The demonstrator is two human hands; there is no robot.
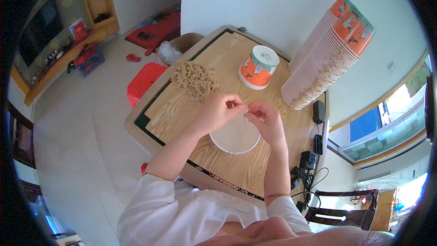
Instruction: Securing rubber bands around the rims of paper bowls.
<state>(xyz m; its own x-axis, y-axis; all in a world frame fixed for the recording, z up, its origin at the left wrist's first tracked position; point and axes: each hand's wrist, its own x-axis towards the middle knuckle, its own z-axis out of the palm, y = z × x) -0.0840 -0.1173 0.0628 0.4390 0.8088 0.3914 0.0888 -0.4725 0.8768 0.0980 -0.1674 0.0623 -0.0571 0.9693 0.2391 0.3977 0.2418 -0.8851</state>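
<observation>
My left hand [219, 110] and right hand [267, 119] meet, both pinched closed on a small pale piece [246, 110], too blurred to identify, above a round white-rimmed tub [230, 151]. From it, a tangled brown heap [195, 80] lies at eleven o'clock; tall tub stacks [324, 71] stand between one and two.

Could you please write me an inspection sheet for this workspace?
Surface: table, wood-grain top.
Job's things: open tub beneath the hands; brown strands beyond it, to the left; upturned tubs farther back; tall tub stacks, right.
Clutter: black adapters along the right edge.
Hands: left hand and right hand close together above the open tub; anything between their fingertips is too small to identify.
Cables: black cables, tangled, near right corner.
Surroundings: red stool left, dark chair right.
</observation>
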